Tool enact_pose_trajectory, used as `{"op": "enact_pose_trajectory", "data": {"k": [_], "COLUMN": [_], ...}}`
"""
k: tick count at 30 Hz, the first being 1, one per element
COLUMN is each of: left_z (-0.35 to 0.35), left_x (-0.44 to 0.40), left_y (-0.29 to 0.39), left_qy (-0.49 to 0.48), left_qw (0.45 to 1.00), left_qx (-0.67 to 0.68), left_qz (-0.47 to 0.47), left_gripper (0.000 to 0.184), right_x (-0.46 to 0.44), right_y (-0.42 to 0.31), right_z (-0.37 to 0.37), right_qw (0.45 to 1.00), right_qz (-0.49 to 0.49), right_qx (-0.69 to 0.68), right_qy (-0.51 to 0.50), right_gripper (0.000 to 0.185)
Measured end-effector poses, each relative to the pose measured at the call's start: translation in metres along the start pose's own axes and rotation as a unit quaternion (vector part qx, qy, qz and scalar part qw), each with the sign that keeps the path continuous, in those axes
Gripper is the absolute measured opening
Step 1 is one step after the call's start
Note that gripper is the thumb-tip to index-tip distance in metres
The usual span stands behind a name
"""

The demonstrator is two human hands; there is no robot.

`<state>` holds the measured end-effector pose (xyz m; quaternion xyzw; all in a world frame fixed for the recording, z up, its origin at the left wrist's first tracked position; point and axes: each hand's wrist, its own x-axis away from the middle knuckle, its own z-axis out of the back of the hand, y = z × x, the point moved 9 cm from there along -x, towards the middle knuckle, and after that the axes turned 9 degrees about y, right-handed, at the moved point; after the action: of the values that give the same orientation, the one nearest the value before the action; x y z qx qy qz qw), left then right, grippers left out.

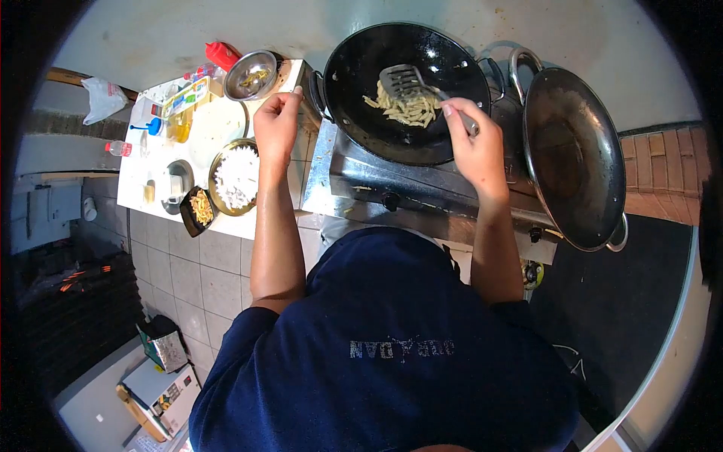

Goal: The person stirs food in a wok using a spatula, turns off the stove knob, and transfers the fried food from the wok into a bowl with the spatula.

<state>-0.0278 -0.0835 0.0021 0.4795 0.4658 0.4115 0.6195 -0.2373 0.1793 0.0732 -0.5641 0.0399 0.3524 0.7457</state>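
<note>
Black wok [358,87]: pale strips [413,114] bunched; work spatula [407,77] flat underneath
Right hand [479,147]: gripping spatula
Left hand [277,126]: curled closed, seemingly empty

Single head-worn view, set above the wearer's body, facing forward and steeply down. Very wide lens: straight lines bow, frame corners rounded off in black. Nearest the lens: dark blue shirt [399,301], filling the lower middle. Left hand [277,124] and right hand [480,154] farther off, both in the upper half. Stove [444,196] beyond the shirt, its front edge crossing mid-frame and sloping down to the right. White table [134,188] to the left, seen from above, near edge slanting. Wall [301,26] closes the top; tiled floor [177,245] shows below the table's near edge
</note>
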Motion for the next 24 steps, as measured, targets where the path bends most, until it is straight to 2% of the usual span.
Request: {"op": "enact_pose_trajectory", "data": {"k": [3,8,11,16,18,20,22,24], "left_z": [-0.001,-0.005,-0.003,-0.001,0.000,-0.001,-0.002,-0.001], "left_x": [0.001,0.001,0.002,0.000,0.001,0.002,0.002,0.001], "left_y": [0.003,-0.001,0.002,-0.001,0.003,0.003,0.001,0.000], "left_qy": [0.004,-0.012,-0.002,-0.006,-0.001,0.005,0.001,-0.002], "left_qw": [1.000,1.000,1.000,1.000,1.000,1.000,1.000,1.000], "left_qx": [-0.011,0.006,-0.006,-0.009,-0.015,-0.021,-0.007,-0.003], "left_qz": [0.006,0.019,0.011,0.007,0.006,0.007,0.012,0.014], "left_gripper": [0.029,0.029,0.029,0.028,0.028,0.028,0.028,0.028], "right_x": [0.003,0.002,0.007,0.006,0.009,0.009,0.005,0.002], "right_y": [-0.003,0.002,-0.009,-0.006,-0.002,0.001,-0.001,-0.002], "right_z": [0.002,0.005,0.003,0.015,0.004,0.007,0.020,0.031], "right_qw": [0.997,1.000,0.996,0.998,1.000,1.000,0.998,0.997], "right_qz": [0.060,0.015,0.083,0.023,0.011,0.024,0.021,0.023], "right_qx": [0.029,0.005,0.034,0.024,0.013,0.009,0.048,0.028], "right_qy": [0.025,0.014,0.027,0.046,-0.024,-0.015,0.036,0.065], "right_gripper": [0.014,0.014,0.014,0.014,0.015,0.015,0.014,0.013]}}
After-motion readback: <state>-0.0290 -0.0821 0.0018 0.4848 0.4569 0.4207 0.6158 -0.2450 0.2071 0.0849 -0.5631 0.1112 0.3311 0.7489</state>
